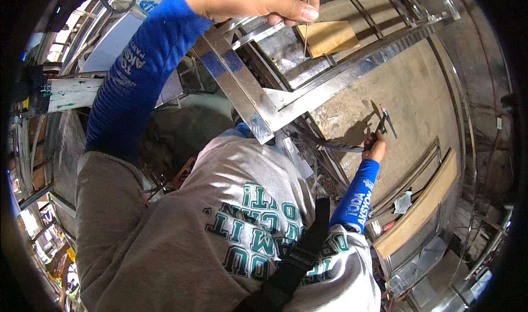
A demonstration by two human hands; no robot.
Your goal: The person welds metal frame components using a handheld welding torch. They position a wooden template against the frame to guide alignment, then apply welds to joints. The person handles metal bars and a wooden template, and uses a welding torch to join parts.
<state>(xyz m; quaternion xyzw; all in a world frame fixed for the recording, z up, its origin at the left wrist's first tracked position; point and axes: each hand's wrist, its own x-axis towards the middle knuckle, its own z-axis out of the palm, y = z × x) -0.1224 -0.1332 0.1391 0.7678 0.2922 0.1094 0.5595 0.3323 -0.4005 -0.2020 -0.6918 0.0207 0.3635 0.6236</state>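
My left hand point(258, 3) is above the corner of a shiny metal frame point(352, 67), thumb and fingers closed in a pinch on a thin metal rod point(306, 45). The rod points down beside the left edge of a flat wooden block point(330, 38); I cannot tell whether its lower end touches anything. My right hand point(375, 147) is curled around the handle of a welding torch point(384, 115), well apart from the rod, over a brown, stained tabletop point(421, 86) where its shadow falls. A black cable point(335, 145) runs left from my grip, past the frame's corner. Blue sleeves point(135, 75) cover both my forearms.
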